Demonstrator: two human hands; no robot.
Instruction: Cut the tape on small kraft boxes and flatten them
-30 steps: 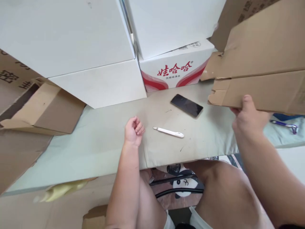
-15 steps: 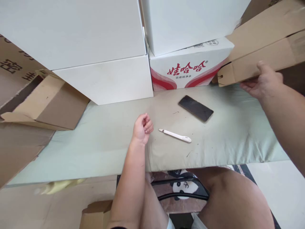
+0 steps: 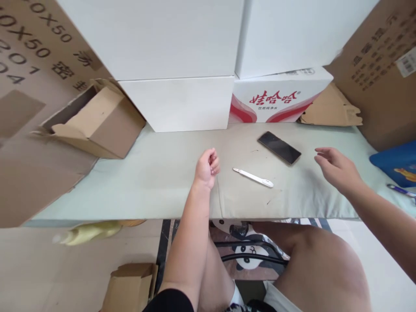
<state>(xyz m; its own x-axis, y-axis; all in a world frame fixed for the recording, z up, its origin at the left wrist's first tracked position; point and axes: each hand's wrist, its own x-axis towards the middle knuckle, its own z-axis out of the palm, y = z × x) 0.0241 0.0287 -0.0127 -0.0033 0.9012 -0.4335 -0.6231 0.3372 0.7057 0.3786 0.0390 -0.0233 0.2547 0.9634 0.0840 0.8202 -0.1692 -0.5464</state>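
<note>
My left hand (image 3: 208,168) rests on the green cloth in a loose fist, and nothing shows in its curled fingers. To its right lies a white scalpel-like knife (image 3: 253,177), its narrow tip pointing left towards that hand. Farther back, a black smartphone (image 3: 280,147) lies flat, screen up. My right hand (image 3: 336,167) is over the cloth just right of the phone, apart from it. Its fingers are stretched out to the left and hold nothing. A brown cardboard piece (image 3: 331,108) leans at the back right, beside the red-and-white carton (image 3: 276,102).
Large white boxes (image 3: 191,104) stand along the back of the cloth-covered table (image 3: 156,177). An open cardboard box (image 3: 110,123) sits at the left. On the right are a blue item (image 3: 394,164) and a purple pen (image 3: 401,190). Another cardboard box (image 3: 128,286) stands on the floor.
My right hand has let go of the brown cardboard and come back towards the phone. The cardboard now sits farther back at the right. My left hand stays in a fist; the view has shifted.
</note>
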